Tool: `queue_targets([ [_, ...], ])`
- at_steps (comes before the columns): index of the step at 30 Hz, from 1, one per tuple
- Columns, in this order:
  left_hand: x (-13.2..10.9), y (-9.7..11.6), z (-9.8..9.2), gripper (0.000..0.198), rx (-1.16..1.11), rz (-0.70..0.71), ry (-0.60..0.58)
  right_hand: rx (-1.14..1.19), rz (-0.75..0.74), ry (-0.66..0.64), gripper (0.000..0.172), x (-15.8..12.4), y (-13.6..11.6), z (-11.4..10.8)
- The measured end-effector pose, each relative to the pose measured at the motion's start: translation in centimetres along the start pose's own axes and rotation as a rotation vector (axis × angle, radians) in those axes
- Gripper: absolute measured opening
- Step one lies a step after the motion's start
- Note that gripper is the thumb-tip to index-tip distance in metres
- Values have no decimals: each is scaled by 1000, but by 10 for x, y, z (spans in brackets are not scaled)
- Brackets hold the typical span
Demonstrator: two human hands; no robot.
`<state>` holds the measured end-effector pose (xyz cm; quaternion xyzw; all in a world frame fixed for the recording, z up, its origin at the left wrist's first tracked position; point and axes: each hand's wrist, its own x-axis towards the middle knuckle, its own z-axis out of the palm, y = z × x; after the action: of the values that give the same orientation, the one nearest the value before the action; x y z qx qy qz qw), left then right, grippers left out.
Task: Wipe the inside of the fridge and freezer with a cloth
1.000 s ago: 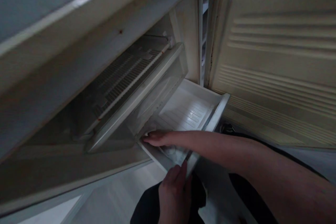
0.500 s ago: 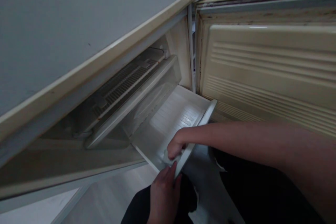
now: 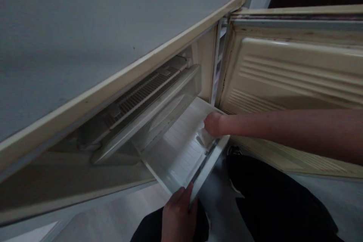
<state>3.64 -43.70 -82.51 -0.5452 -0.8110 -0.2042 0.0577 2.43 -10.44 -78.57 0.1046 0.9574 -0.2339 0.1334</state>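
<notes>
A pale drawer (image 3: 178, 147) is pulled out low in a freezer compartment. My left hand (image 3: 180, 210) grips its front wall near the left corner, fingers over the rim. Inside the drawer, toward its right front part, my right hand (image 3: 214, 124) is closed on a whitish cloth (image 3: 204, 138), which lies against the drawer floor. The fingers of my right hand are mostly hidden behind its back.
Above the drawer are a clear-fronted closed drawer (image 3: 170, 109) and a wire rack (image 3: 144, 90). The open ribbed door (image 3: 297, 72) stands at the right. Below, my knees in black (image 3: 278, 200) are close to the drawer front.
My right hand has moved with the cloth from the drawer's near left corner to its right side. My left hand keeps its hold on the rim. The view has shifted slightly.
</notes>
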Motion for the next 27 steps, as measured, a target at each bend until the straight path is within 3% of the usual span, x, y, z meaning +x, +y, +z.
queue_targets([
  [2,0,-2,1,48,-16,3,-15,-251,-154,-54,25,-5,-11,-14],
  [4,-1,-4,3,46,-17,11,-8,-318,-281,-68,24,-10,-17,-23],
  [6,-3,-6,5,42,-21,22,-14,-28,-185,-26,25,-13,-19,-25],
  [10,-7,-12,9,32,-20,49,-52,900,186,51,26,-17,-22,-13],
  [14,-13,-17,13,25,-59,32,-111,1701,308,117,19,-27,-40,-3],
  [17,-17,-20,17,29,-51,42,-126,2163,422,234,31,-45,-56,0],
  [22,-19,-22,19,32,-51,42,-128,2454,460,455,49,-83,-65,-3],
  [24,-18,-22,19,32,-37,45,-130,2453,437,563,45,-94,-66,-5],
  [27,-18,-23,19,30,-28,43,-150,2417,513,550,32,-100,-67,-4],
])
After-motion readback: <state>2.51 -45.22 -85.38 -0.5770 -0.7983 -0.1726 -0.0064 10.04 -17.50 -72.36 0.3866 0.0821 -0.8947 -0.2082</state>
